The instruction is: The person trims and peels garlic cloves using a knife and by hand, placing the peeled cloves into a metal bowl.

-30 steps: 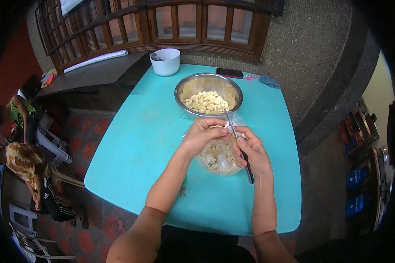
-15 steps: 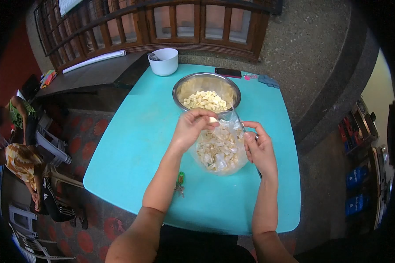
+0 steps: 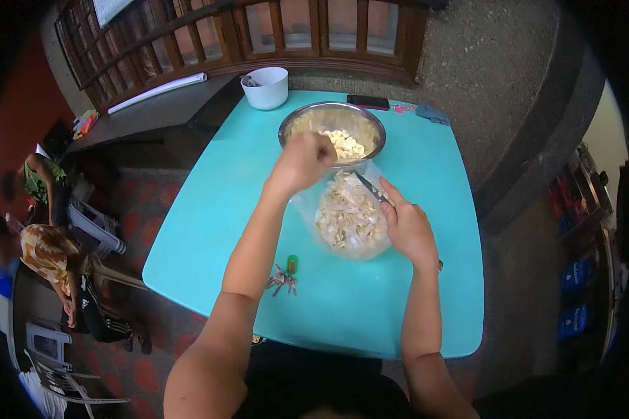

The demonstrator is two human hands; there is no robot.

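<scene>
My left hand [image 3: 304, 162], blurred by motion, is over the near rim of a steel bowl [image 3: 291, 120]. Its fingers are curled in, and whatever they hold is hidden. Inside the bowl lie pale pieces that look like peeled garlic cloves [image 3: 346, 144]. My right hand [image 3: 409, 227] grips a small knife [image 3: 370, 187], its blade pointing up and left. Beneath the blade sits a clear plastic bag [image 3: 361, 251] filled with whitish pieces and papery skins [image 3: 349, 216].
On the turquoise table [image 3: 203, 237] are keys [image 3: 282, 279] with a green tag, a white tub [image 3: 267, 91], a phone [image 3: 367, 103] and a grey-blue cloth [image 3: 433, 114]. Two people sit at the left near plastic stools [image 3: 49, 342]. A wall with wooden window bars stands behind.
My left hand has moved up from the bag to the bowl; the pale piece in its fingers no longer shows. My right hand has tilted the knife, so the blade is plainer. The view has shifted slightly.
</scene>
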